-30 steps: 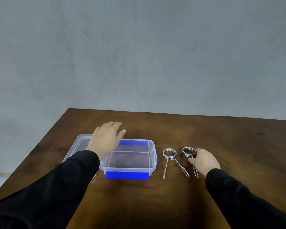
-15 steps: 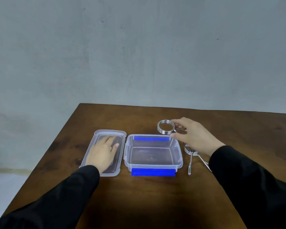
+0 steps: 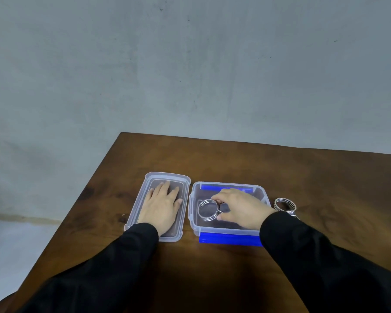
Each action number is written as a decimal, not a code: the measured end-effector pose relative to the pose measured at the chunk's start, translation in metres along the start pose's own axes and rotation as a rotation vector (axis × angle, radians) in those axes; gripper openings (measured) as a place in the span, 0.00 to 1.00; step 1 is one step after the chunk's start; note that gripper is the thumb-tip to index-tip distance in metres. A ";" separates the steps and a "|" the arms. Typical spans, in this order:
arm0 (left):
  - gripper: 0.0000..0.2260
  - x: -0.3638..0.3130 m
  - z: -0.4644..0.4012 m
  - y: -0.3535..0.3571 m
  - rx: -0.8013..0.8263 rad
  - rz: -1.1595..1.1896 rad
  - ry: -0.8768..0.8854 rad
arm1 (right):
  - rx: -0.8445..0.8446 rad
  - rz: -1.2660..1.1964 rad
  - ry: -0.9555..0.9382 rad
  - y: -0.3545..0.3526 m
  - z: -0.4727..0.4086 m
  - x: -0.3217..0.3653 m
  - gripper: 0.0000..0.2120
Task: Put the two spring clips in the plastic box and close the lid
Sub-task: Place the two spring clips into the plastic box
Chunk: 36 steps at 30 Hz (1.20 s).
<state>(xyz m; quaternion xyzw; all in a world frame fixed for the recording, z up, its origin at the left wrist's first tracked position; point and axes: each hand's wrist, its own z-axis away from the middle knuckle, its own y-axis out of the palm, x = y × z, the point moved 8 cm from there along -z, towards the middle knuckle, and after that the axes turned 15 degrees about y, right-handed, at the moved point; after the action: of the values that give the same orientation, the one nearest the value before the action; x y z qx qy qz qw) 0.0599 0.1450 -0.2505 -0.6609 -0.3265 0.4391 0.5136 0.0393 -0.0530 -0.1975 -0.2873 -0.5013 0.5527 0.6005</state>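
Note:
The clear plastic box (image 3: 194, 213) with blue latches stands open on the wooden table. Its clear lid (image 3: 142, 195) lies flat just left of it. My left hand (image 3: 161, 207) rests palm down on the lid, fingers spread. My right hand (image 3: 237, 207) reaches into the box and pinches the handles of one steel spring clip (image 3: 207, 210), whose coil ring sits low inside the box's left half. The other spring clip (image 3: 284, 204) lies on the table right of the box, its handles hidden behind my right sleeve.
The brown wooden table (image 3: 235, 159) ends at a far edge and a slanted left edge; a grey wall rises behind it. My black sleeves cover the near part of the table.
My right hand carried the spring clip from above the box's far right corner down into the box. My left hand stayed flat on the lid. The camera shifted a little.

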 end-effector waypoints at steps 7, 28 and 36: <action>0.22 0.004 -0.001 0.006 -0.018 -0.025 0.001 | 0.040 0.018 0.006 0.013 -0.006 -0.002 0.23; 0.22 0.006 -0.002 0.009 -0.008 -0.010 -0.013 | -0.476 -0.325 0.451 -0.068 0.057 -0.132 0.21; 0.22 0.005 -0.003 0.009 -0.001 -0.041 -0.022 | -0.220 -0.195 0.826 -0.004 0.089 -0.192 0.39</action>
<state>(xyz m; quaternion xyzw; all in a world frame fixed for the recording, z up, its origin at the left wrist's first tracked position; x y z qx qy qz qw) 0.0642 0.1463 -0.2605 -0.6496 -0.3459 0.4354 0.5184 -0.0187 -0.2554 -0.2187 -0.4979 -0.2999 0.2754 0.7657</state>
